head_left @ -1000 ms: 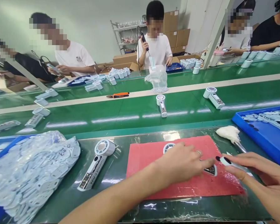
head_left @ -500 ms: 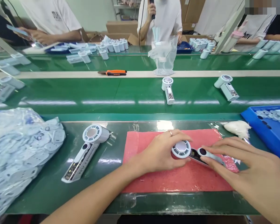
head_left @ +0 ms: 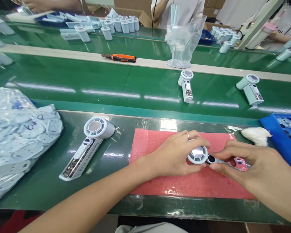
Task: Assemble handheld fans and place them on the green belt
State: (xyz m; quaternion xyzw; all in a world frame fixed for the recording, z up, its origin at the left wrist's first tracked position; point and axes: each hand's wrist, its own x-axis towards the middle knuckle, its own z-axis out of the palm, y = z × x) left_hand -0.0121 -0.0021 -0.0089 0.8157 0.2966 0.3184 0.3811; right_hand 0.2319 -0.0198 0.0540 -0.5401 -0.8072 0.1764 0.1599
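My left hand [head_left: 181, 152] is wrapped round the round head of a light-blue handheld fan [head_left: 198, 155] above a red mat [head_left: 174, 187]. In my right hand [head_left: 252, 165], thumb and fingers pinch a light-blue cover piece with a dark oval [head_left: 211, 159], lying along the fan's handle beside the head. The fingers partly hide the handle. Left of the mat lies another fan [head_left: 95, 127], its handle open with the circuit board showing.
A plastic bag of light-blue parts [head_left: 21, 136] lies at the left. A blue tray [head_left: 281, 142] and a white bundle [head_left: 255, 135] are at the right. Beyond are two fans [head_left: 187, 91] [head_left: 251, 89], orange pliers [head_left: 123, 58], a clear bag [head_left: 181, 42] and people across the line.
The view has tilted down and turned. My right hand has come closer to my left, and the cover piece now sits against the fan's head end, hiding the board seen there before.
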